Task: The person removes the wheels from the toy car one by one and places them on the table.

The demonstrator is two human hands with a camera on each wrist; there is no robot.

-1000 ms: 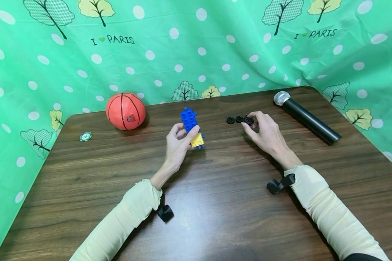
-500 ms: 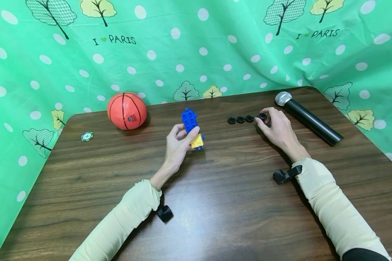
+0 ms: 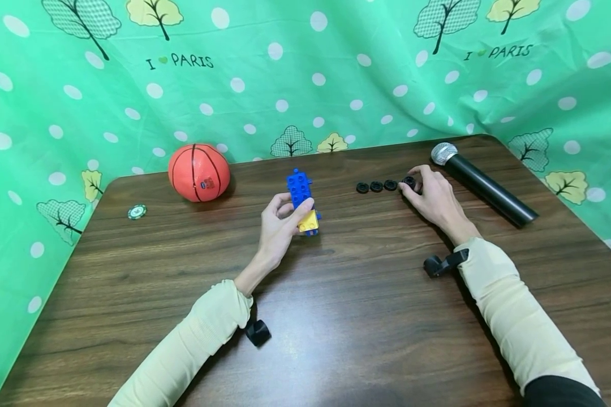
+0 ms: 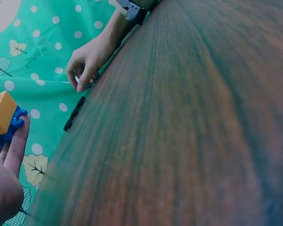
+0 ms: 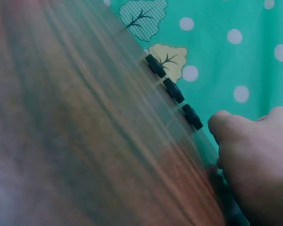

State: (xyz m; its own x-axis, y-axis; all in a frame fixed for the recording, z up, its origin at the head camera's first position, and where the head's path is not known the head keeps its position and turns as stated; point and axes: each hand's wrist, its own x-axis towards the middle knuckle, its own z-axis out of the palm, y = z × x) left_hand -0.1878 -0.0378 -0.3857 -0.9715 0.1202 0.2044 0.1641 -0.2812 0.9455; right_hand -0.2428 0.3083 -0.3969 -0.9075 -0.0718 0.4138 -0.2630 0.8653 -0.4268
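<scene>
My left hand (image 3: 280,229) holds up a toy brick car body (image 3: 298,189), blue and studded, with a yellow brick at its near end and blue pegs at the sides. The thumb lies across the bricks. In the left wrist view, the yellow brick (image 4: 2,113) shows at the left edge above a fingertip. My right hand (image 3: 435,200) pinches a small black toy wheel (image 3: 409,182) between thumb and fingers, low at the table. Three more black wheels (image 3: 376,186) lie flat in a row just left of it. In the right wrist view, the hand hides the pinched wheel.
A red toy basketball (image 3: 199,173) sits at the back left, with a green and white poker chip (image 3: 137,212) nearby. Right of my right hand lies a black microphone (image 3: 489,186). A green dotted curtain (image 3: 254,68) hangs behind the wooden table (image 3: 331,316).
My right hand has shifted right with one wheel, parting it from the other three and stopping at the row's right end. My left hand keeps its hold on the car body, nearly still.
</scene>
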